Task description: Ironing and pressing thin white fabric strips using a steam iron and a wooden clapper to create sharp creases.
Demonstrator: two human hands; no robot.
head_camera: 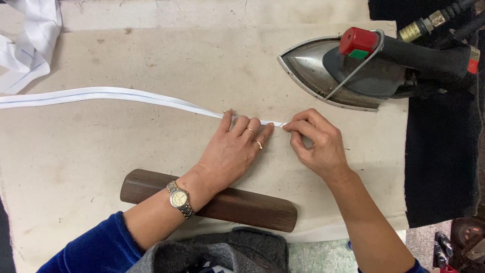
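A long white fabric strip (116, 95) with a thin blue line runs from the left edge across the beige ironing pad (151, 146) to the middle. My left hand (235, 149) lies flat with its fingertips pressing down on the strip near its right end; it wears rings and a wristwatch. My right hand (316, 144) pinches the strip's very end between thumb and forefinger. The two hands almost touch.
A metal steam iron (353, 68) with a black handle and red knob rests flat at the upper right, its hose leading off right. A dark wooden block (237, 205) lies under my left forearm. White cloth (28, 43) is bunched at the upper left. Black padding borders the right side.
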